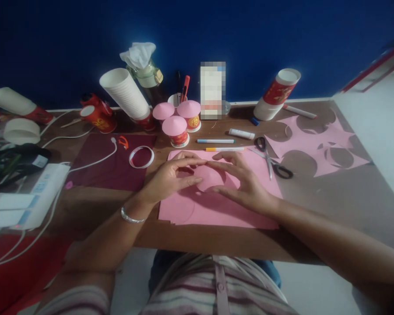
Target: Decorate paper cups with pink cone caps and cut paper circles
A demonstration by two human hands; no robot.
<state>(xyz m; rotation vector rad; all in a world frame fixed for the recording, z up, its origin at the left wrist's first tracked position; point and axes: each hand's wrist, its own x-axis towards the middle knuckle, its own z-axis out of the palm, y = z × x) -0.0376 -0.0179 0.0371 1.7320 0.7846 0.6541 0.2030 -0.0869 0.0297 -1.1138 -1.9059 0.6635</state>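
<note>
Brown wooden tabletop point(213, 239) underlies the left hand point(169, 176) and right hand point(251, 186), fingers closed round a shallow pink paper cone point(210, 177) between them, likely light, easily creased, best held by its rim.

A brown table point(216, 240) with lots on it

From far away, I see flat pink paper point(180, 214) near the front edge, three red cups point(180, 138) behind it, a glue stick point(241, 133), a dark red sheet point(101, 175) on the left, and holey pink paper point(328, 167) on the right.
</note>
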